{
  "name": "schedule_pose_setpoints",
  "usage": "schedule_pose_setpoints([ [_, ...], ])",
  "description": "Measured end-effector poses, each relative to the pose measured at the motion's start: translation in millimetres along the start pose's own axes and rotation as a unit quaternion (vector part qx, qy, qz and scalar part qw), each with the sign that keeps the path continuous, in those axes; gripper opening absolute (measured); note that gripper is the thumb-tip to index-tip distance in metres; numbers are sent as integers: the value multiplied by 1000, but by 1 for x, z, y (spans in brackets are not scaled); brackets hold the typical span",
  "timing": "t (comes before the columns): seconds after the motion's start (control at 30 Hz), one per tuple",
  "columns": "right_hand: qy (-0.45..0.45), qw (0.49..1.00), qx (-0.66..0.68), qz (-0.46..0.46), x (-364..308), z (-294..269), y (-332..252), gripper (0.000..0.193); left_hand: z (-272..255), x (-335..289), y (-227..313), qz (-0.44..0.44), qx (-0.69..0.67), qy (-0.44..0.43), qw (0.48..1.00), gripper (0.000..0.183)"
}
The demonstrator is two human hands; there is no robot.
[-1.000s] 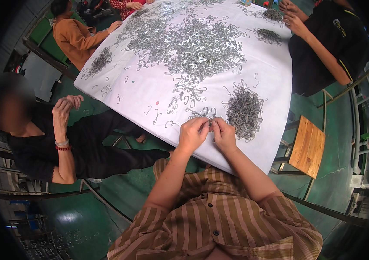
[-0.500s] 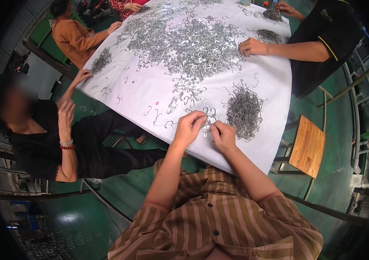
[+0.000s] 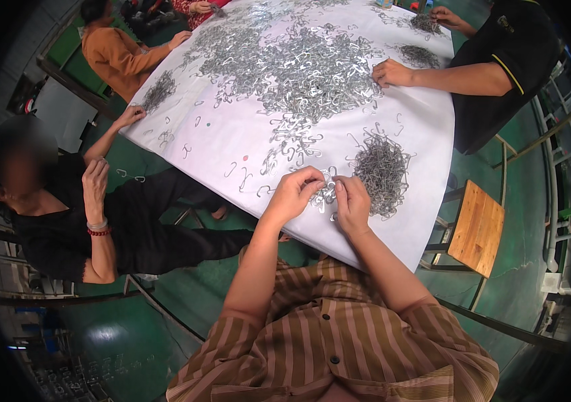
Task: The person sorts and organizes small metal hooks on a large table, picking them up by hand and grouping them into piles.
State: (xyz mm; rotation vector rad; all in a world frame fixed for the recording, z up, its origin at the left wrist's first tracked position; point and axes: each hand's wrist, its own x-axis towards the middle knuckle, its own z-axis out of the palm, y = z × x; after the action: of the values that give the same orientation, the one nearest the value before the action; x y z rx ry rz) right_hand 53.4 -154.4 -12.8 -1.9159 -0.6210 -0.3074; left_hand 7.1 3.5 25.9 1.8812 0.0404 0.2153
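Metal hooks point(image 3: 330, 180) are pinched by left-hand fingers point(image 3: 308, 175) and right-hand fingers point(image 3: 353, 183); a black shirt point(image 3: 523, 50) bears blurred lettering point(image 3: 505, 23).

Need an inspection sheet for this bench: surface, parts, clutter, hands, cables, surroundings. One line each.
Surface: white tabletop, edges bent by the lens.
Parts: large heap of metal hooks mid-table; darker pile just beyond and right of the right hand.
Clutter: stray hooks left of the hands; small red spot nearby.
Hands: left hand and right hand are fingertip to fingertip over small hooks; exact grip too small to tell.
Cables: nothing seen.
Surroundings: co-workers around the table, one with a hand at the heap's right edge; wooden stool at right; green floor.
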Motion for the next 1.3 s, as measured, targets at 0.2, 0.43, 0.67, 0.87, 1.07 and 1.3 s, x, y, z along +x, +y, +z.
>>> schedule_pose_setpoints([
  [0.2, -74, 993, -17, -91, 0, -3, 2, 19, 5, -2, 3, -47, -158, -28, 986, 8],
  [0.43, -98, 990, 18, -96, 2, -4, -1, 14, 16, 2, -3, -9, -175, 48, 983, 11],
  [0.67, -39, 994, 95, -27, 0, 0, 8, 12, 7, -5, -4, -2, -174, 23, 984, 20],
  [0.87, -45, 996, 74, -24, 0, -1, 9, 14, 3, -5, 9, 23, -63, 0, 998, 25],
  [1.07, -50, 995, 91, -9, 1, -2, 8, 15, -1, -5, 11, 79, 34, -4, 996, 29],
  [1.3, -41, 988, 143, 34, 0, -3, 10, 17, 6, -8, 7, 97, 88, 65, 989, 19],
])
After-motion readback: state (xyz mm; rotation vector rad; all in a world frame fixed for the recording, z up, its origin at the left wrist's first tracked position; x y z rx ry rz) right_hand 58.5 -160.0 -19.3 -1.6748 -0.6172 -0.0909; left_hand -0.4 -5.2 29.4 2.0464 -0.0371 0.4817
